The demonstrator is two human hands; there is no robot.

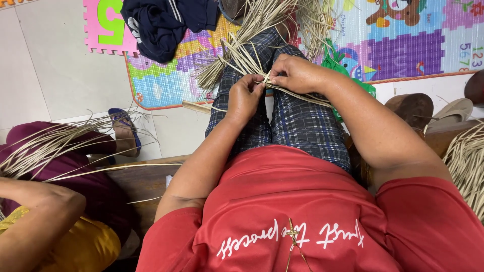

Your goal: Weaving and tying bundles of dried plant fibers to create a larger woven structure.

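Pale, dry straw-coloured strips (pixel 252 55) lay across our lap, flat and narrow like split reed or palm leaf, fanning out over the knees in a loose, bristly bundle. We saw no container holding them; the strips simply rested on the blue plaid trousers (pixel 297 121) and spilled toward the floor.

Our left hand (pixel 245 95) was curled in a pressed-together grip, thumb and fingertips pinching the strips where they crossed. Our right hand (pixel 297 73) met it from the other side, fingers also closed on the same crossing point, so the worked part of the strips sat right between the two grips, just above the thighs. From there a few long strips ran back under the right wrist, while the free ends splayed away from us.

Beyond the knees lay a foam play mat (pixel 403 45), smooth and brightly printed in pink, purple and blue, with a dark navy garment (pixel 161 25) crumpled on its edge. A green bag (pixel 338 63) peeked out beside the right forearm. The floor was pale tile (pixel 55 65).

To our left sat another person in a yellow top (pixel 85 247), with a sheaf of the same pale strips (pixel 45 146) across them and a blue sandal (pixel 123 128) on their foot. More strips (pixel 469 161) hung at the far right.
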